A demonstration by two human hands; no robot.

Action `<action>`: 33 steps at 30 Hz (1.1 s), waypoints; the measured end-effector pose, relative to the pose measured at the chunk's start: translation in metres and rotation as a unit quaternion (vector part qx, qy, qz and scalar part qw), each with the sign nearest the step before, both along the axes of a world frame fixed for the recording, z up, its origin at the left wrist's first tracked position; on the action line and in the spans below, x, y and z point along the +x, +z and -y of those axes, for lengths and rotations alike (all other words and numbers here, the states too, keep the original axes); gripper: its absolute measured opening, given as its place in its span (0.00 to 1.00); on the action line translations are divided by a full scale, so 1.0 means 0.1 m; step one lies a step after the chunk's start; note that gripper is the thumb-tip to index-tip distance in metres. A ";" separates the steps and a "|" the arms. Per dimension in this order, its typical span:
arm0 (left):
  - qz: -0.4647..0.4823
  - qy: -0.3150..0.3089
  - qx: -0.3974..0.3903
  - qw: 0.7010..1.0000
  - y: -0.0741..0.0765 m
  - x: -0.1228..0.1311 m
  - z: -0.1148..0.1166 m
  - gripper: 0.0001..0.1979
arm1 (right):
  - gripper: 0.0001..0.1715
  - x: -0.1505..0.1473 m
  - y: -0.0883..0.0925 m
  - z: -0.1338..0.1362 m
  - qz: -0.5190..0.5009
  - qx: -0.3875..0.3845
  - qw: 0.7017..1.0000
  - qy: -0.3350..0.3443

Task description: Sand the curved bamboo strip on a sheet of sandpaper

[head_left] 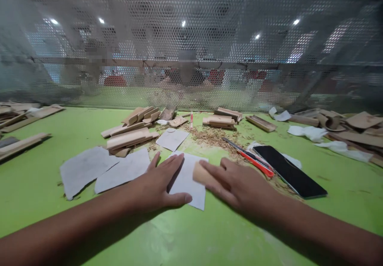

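Note:
A white sheet of paper (pixel 187 186) lies on the green table in front of me. My left hand (pixel 167 182) is spread on its left side, with the thumb near the lower edge. At the sheet's right side, my right hand (pixel 231 180) has its fingers closed over a small, pale tan piece of wood (pixel 201 174), pressed against the paper. Part of that piece is hidden under the fingers. To the left are torn paper pieces (pixel 86 168), and a smaller white sheet (pixel 172 138) lies just beyond.
A red utility knife (pixel 255 162) and a black phone (pixel 291 172) lie right of my right hand. Stacked wood strips (pixel 128 136) and shavings (pixel 209 136) are farther back. Wood pieces (pixel 359 124) crowd the far right. A perforated metal screen (pixel 191 46) stands behind.

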State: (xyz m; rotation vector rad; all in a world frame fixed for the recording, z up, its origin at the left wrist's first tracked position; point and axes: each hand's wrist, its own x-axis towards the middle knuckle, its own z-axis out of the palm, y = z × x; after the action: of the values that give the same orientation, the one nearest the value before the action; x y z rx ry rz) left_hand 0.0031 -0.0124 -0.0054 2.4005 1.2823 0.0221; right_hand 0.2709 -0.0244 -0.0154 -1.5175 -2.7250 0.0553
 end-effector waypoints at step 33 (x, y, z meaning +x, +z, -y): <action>0.022 -0.028 -0.008 0.999 -0.03 -0.08 -0.03 0.50 | 0.20 -0.11 -0.04 0.14 -0.677 -0.464 0.571 -0.001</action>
State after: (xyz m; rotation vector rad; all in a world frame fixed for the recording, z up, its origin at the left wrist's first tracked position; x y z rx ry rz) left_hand -0.0050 -0.0096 -0.0082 2.4078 1.1912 0.0482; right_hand 0.2595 -0.0388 -0.0191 -0.6978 -1.2370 1.9087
